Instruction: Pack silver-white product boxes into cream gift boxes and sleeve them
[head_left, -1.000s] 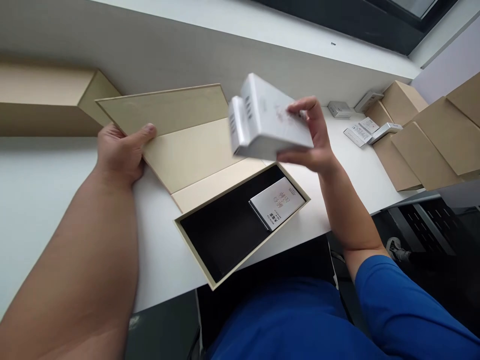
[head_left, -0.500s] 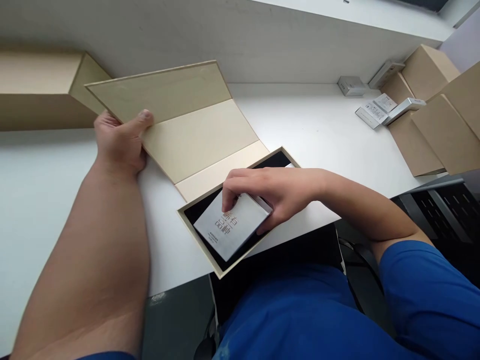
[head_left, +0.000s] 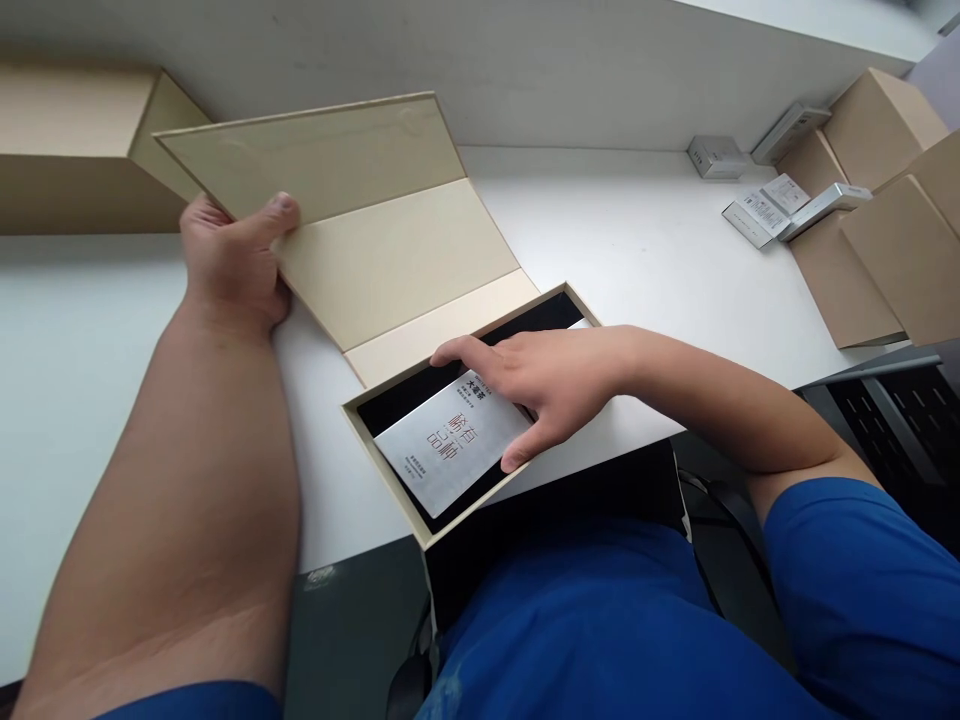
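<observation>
A cream gift box (head_left: 382,480) lies near the table's front edge, its black-lined tray uncovered. My left hand (head_left: 236,250) is closed on the left edge of the box's hinged lid (head_left: 405,260), thumb on the inside face, holding it tilted back. Inside the tray rests a silver carton (head_left: 442,450) with reddish-brown and black characters. Over the carton's right part spreads my right hand (head_left: 536,375), fingers apart, thumb near the tray's front rim. The hand hides part of the tray; a bit of another pale item shows at its far right corner.
At the back left stands a closed cream box (head_left: 67,110). Several small silver cartons (head_left: 765,210) lie at the right beside open brown cardboard boxes (head_left: 900,250). A wall (head_left: 562,80) bounds the white table (head_left: 615,230) behind.
My right hand has loosened from the silver carton and its fingers have spread. The carton now lies lower and flatter in the tray. My left hand keeps its hold on the lid.
</observation>
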